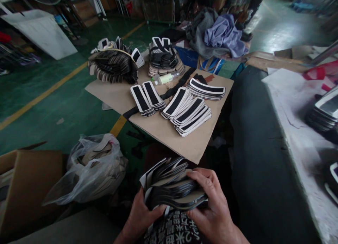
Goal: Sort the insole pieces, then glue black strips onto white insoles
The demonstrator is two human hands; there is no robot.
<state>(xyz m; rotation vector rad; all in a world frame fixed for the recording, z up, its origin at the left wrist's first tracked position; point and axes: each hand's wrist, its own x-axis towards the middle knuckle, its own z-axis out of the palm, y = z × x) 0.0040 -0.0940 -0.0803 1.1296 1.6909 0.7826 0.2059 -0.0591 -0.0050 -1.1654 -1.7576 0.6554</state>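
A thick stack of curved, flat black-and-beige pieces [174,187] is held over my lap. My left hand [141,212] grips its left end, with the thumb along the near side. At the right end, my right hand [211,198] is closed round it, fingers over the top and thumb below. The pieces fan out unevenly at the upper left. Beyond the stack, white-edged black strips [188,110] lie in several piles on a cardboard-topped table [185,145]. Two narrow piles of similar strips [148,97] sit to their left.
Bundled dark pieces [113,64] and another pile [165,59] stand at the table's back, near a plastic bottle [166,78]. At left are a clear bag [97,166] and a cardboard box [34,180]. A white-topped bench [293,138] runs along the right.
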